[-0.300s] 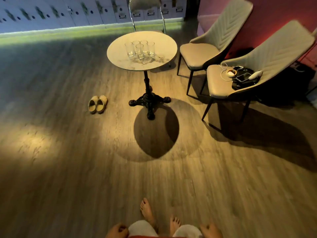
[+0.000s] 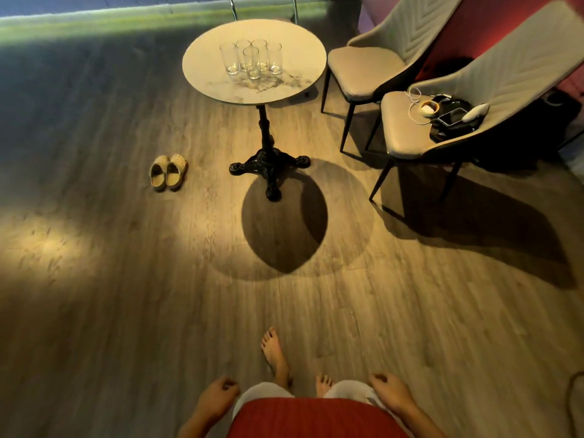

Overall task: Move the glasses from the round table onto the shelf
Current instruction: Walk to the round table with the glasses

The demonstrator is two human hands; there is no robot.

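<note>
The left hand [image 2: 218, 396] and the right hand [image 2: 392, 393] hang low at the person's sides. Both have loosely curled fingers and hold nothing. Between the hands are two bare feet [image 2: 275, 352] on the wooden floor [image 2: 126, 311], the left foot set ahead of the right.

Well apart from the hands, at the far side of the floor, stands the round table [image 2: 205, 74] on one dark pedestal leg. On its top are five clear glasses [image 2: 252, 63], empty as far as can be seen. They stand close together in one cluster near the middle of the top. Each is upright, with its long axis vertical and its open mouth pointing up.

To the left of the table base lies one pair of slippers [image 2: 169, 172], side by side. To the right of the table stand two upholstered chairs [image 2: 357, 67]. The nearer one carries a phone [image 2: 450, 117], a white cable [image 2: 414, 99] and some dark items that I cannot identify.
</note>
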